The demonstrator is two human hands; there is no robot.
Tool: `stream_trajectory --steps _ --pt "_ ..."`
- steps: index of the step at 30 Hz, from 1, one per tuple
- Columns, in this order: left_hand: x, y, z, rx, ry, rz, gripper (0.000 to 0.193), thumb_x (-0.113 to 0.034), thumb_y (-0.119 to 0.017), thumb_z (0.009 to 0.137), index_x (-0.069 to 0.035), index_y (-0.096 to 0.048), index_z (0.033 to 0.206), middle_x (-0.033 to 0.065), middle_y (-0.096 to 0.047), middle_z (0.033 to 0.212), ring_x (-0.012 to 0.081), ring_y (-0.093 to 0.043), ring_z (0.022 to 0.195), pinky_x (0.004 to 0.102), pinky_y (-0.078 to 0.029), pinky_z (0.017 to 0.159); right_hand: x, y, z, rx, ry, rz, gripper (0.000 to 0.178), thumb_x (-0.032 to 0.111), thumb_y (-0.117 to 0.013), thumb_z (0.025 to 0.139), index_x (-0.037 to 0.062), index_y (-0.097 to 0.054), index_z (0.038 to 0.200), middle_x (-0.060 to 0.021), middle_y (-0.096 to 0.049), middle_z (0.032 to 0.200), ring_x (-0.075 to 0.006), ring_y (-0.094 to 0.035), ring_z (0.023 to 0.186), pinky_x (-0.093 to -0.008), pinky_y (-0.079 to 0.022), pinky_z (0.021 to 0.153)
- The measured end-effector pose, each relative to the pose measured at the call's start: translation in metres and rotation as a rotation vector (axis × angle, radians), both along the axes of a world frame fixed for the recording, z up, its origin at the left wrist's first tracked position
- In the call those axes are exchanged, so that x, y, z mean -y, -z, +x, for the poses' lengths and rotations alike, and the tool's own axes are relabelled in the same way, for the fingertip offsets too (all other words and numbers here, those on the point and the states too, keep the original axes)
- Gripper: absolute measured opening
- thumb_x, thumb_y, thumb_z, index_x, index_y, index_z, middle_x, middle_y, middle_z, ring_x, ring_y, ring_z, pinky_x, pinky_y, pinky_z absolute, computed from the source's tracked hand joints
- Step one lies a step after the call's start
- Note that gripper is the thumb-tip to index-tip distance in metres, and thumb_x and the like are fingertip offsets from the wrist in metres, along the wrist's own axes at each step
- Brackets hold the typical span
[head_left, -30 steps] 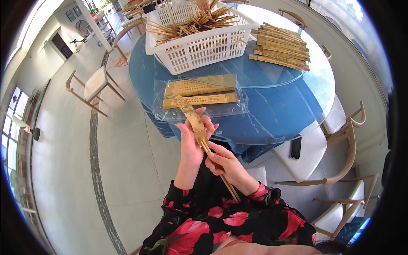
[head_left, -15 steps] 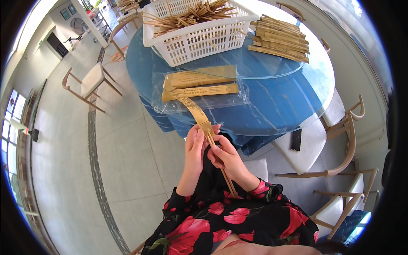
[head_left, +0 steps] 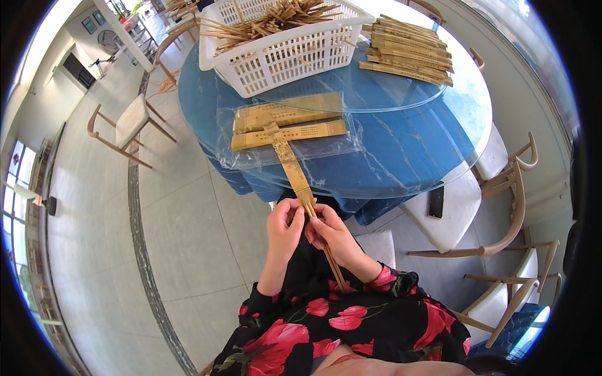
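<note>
My left hand (head_left: 284,230) pinches the lower end of a long tan paper chopstick sleeve (head_left: 290,164), which slants up and away over the table edge. A pair of wooden chopsticks (head_left: 334,271) is gripped in my right hand (head_left: 336,234), their upper ends at the mouth of the sleeve and their lower ends over my lap. How far the tips sit inside is hidden by my fingers. Past the hands, more flat paper sleeves (head_left: 313,130) lie on a clear plastic bag (head_left: 348,141), and the held sleeve's far end overlaps them.
On the glass-topped round table with its blue cloth (head_left: 401,150) stands a white plastic basket (head_left: 282,69) heaped with loose chopsticks (head_left: 276,24). Filled-looking sleeves (head_left: 411,50) are stacked to its right. A black phone (head_left: 436,200) lies on a chair seat (head_left: 458,200) at right.
The held sleeve has swung a little to the right and looks straighter, its lower end drawn slightly down between my hands. My left hand has shifted slightly down and left; the view has shifted slightly.
</note>
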State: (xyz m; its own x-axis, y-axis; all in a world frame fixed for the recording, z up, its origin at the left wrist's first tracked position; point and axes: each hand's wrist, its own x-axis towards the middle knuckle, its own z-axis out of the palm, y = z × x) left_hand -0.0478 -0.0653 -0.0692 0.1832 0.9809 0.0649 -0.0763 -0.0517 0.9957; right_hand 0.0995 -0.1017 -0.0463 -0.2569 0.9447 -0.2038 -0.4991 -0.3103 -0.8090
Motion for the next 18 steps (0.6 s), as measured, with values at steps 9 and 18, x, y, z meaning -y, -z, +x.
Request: stream_trajectory --steps 9,18 --pt "-0.002 -0.025 0.005 0.355 -0.004 -0.078 0.037 -0.027 -0.047 0.109 0.002 -0.05 0.132 0.017 -0.059 0.131 0.0235 -0.062 0.113 0.0346 -0.048 0.102 -0.006 -0.004 0.005 -0.038 -0.099 0.019 0.029 0.021 -0.043 0.11 0.0024 -0.041 0.132 -0.0079 -0.058 0.082 -0.0073 -0.042 0.058 -0.0195 -0.034 0.054" --pt "-0.013 -0.041 0.022 0.462 0.127 -0.061 0.03 -0.032 -0.037 0.112 -0.007 -0.053 0.105 -0.0031 -0.045 0.067 0.014 -0.055 0.068 0.0373 -0.051 0.095 -0.004 -0.015 0.001 -0.202 -0.192 0.043 0.022 0.026 -0.045 0.111 0.0073 -0.052 0.121 -0.0048 -0.059 0.086 -0.0093 -0.05 0.065 -0.0208 -0.036 0.055"
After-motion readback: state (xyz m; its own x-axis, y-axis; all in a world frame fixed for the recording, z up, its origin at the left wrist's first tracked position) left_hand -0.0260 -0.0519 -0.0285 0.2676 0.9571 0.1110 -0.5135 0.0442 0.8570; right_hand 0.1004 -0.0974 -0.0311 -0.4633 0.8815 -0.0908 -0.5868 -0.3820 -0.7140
